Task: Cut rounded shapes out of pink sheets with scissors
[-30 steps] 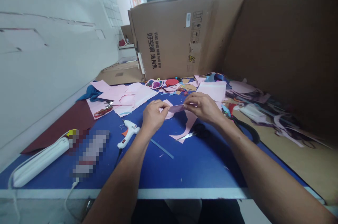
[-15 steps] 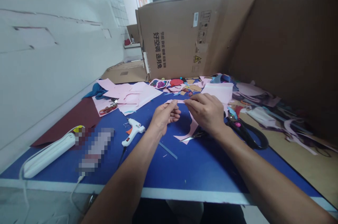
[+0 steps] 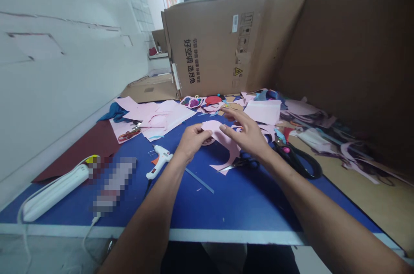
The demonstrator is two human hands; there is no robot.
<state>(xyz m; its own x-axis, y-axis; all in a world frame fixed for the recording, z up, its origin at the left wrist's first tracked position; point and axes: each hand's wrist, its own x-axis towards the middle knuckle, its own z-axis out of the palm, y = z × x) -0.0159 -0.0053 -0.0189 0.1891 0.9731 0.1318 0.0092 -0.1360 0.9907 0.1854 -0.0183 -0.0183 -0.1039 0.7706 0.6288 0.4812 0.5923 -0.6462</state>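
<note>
Left hand (image 3: 193, 141) bent inward over a blue-topped worktable with a pale front edge (image 3: 255, 209), a person grasps a thin pink sheet piece with a rounded upper edge (image 3: 216, 130) between thumb and fingers. The right hand (image 3: 246, 135) is loosely spread, fingers raised and parted from the thumb, whose tip is at the piece's right side; whether it touches cannot be told. The pink piece is held up between the two hands, near the middle of the table.

Just below it, a curved, pointed pink offcut (image 3: 228, 162) lies beside black-handled scissors (image 3: 247, 162). Near the left forearm rest a white glue gun with an orange trigger (image 3: 159, 162) and a narrow, flat, blue-grey strip (image 3: 199, 180). Large black-handled shears with a pink pivot (image 3: 300, 160) lie beyond the right wrist.

Farther left, a long white power strip (image 3: 56, 195) sits near a dark maroon sheet (image 3: 77, 151). Broad pale pink sheets (image 3: 177, 113) overlap toward the back, where a tall brown cardboard box printed with black characters (image 3: 213, 50) stands behind scattered scraps.
</note>
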